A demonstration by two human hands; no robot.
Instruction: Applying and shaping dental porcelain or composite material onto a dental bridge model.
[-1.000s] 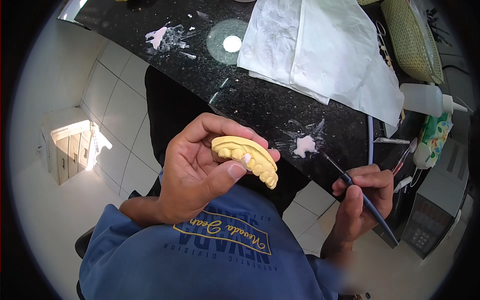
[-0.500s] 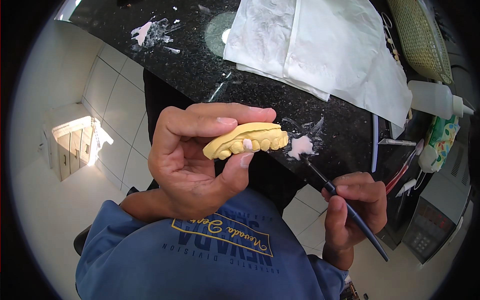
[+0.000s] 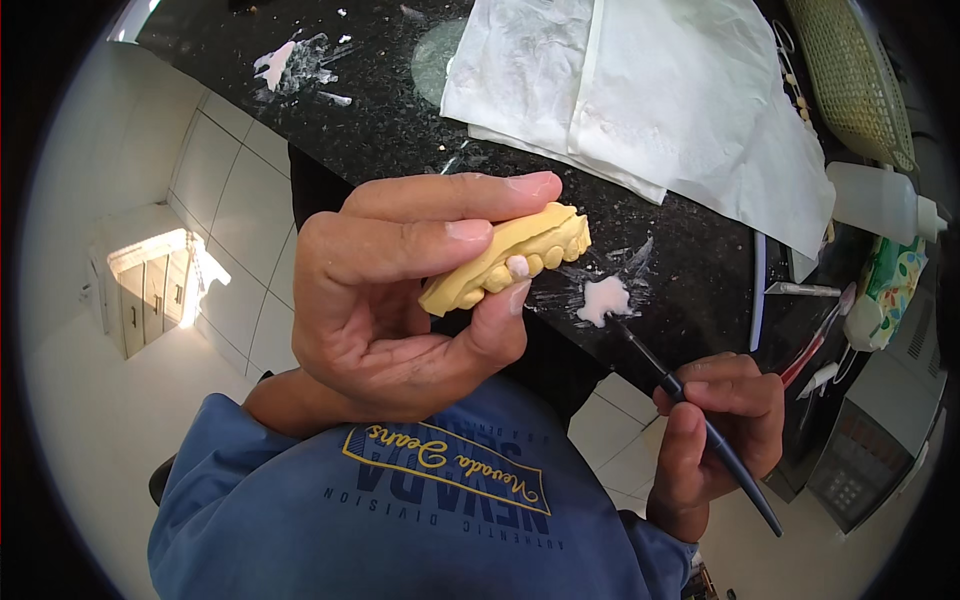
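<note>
My left hand (image 3: 400, 300) grips a yellow dental model (image 3: 535, 243) between thumb and fingers, its row of teeth facing down and toward the right. One tooth on it carries a pale pink coating (image 3: 517, 266). Pinched in my right hand (image 3: 725, 420) is a slim dark brush (image 3: 705, 425), slanting up and left. Its tip meets the lower edge of a pale pink paste puddle (image 3: 604, 300) on the black speckled countertop (image 3: 690, 260). Whitish smears surround the puddle. The model is held above the counter's front edge, left of the paste.
White paper sheets (image 3: 690, 110) cover the far counter. Another pink smear (image 3: 275, 66) lies at far left, near a round glassy disc (image 3: 438, 60). On the right are a woven basket (image 3: 855, 85), a squeeze bottle (image 3: 880, 203), a green-patterned pack (image 3: 885, 290), slender tools (image 3: 802, 289) and a grey device (image 3: 870, 450).
My left hand has shifted slightly right and tilted the model so its right end sits higher. My right hand has moved a little right and down, the brush tip still at the paste.
</note>
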